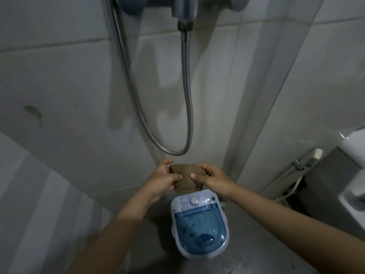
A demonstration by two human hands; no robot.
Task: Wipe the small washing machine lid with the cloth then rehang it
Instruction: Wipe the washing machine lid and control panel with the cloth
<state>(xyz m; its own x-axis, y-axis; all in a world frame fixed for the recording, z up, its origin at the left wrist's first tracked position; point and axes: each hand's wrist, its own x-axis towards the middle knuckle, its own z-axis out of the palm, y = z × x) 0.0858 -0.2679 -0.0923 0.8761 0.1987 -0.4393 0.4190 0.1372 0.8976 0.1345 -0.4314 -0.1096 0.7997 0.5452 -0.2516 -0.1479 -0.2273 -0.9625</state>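
A small white washing machine stands on the floor below my arms. Its blue see-through lid is closed and speckled with dark bits. A dial sits on its back panel. Above the machine I hold a brown cloth bunched between both hands. My left hand grips its left side, thumb on the front. On the cloth's right side, my right hand pinches it with thumb and fingers. The cloth hangs clear of the lid, close to the wall corner.
A metal shower hose loops down the tiled wall from the mixer overhead, ending just above my hands. At the right are a bidet sprayer, its hose, a toilet paper roll and a white fixture's edge.
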